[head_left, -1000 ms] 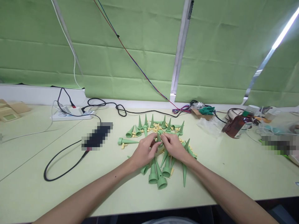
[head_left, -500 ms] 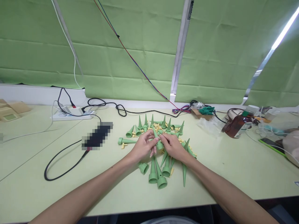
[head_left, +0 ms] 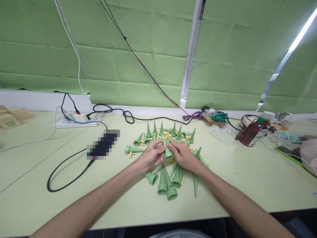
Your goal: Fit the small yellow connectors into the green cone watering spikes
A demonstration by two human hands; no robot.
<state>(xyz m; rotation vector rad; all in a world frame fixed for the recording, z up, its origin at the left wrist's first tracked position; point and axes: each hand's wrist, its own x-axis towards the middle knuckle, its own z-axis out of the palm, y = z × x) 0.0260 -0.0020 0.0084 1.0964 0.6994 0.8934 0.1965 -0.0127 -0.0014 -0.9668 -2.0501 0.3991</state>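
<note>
Two hands: left hand (head_left: 150,156) and right hand (head_left: 183,156) meet fingertip to fingertip over the middle of the table, with both forearms reaching in from the near edge.
Left hand grip: fingers curled in narrow, with thumb and fingertips pinched on one side of the held cone (head_left: 166,148).
Right hand grip: fingers closed narrow on the other side of the same cone, near its wide end.
Held cone: green, tilted with its tip up and to the left and its wide mouth down between the two hands; it sits above the parts lying under it.
Near heap: loose cones (head_left: 170,186) lie on their sides just below the hands, mostly with wide mouths toward the near edge, several touching one another.
Far group: upright cones (head_left: 154,129) stand tip-up just behind the hands, with small yellow pieces (head_left: 166,134) scattered among them.
Lone cone (head_left: 133,150): lies on its side to the left of the left hand, beside one yellow piece.
Table (head_left: 247,178): pale green top.
Left side: a blurred black block (head_left: 102,144) with a black cable (head_left: 61,172) looping from it; a white power strip (head_left: 76,123) lies farther back.
Right side: a brown bottle (head_left: 250,136), a clear plastic bag (head_left: 221,132) and a phone (head_left: 287,152) with a green edge, all well apart from the hands.
Backdrop: green blinds (head_left: 138,59), with red and blue wires (head_left: 148,73) running down across them.
</note>
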